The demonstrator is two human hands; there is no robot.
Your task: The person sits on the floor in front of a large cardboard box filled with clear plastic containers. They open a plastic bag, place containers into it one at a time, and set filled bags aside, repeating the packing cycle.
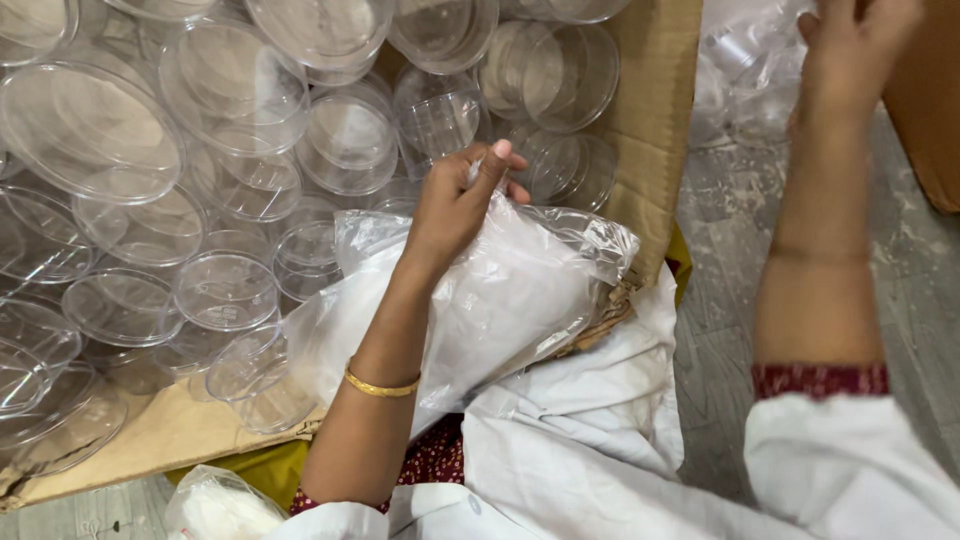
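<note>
My left hand pinches the top edge of a clear plastic bag that rests on my lap against the cardboard box. A gold bangle sits on that wrist. The box holds several clear round plastic containers and lids, heaped loosely. My right hand reaches up and away at the top right, toward a pile of clear plastic items on the floor; its fingers run out of the frame, so what it grips is hidden.
A grey floor lies between the box and my right arm. A brown cardboard edge shows at the far right. White cloth covers my lap. Another bag with white contents lies at the bottom left.
</note>
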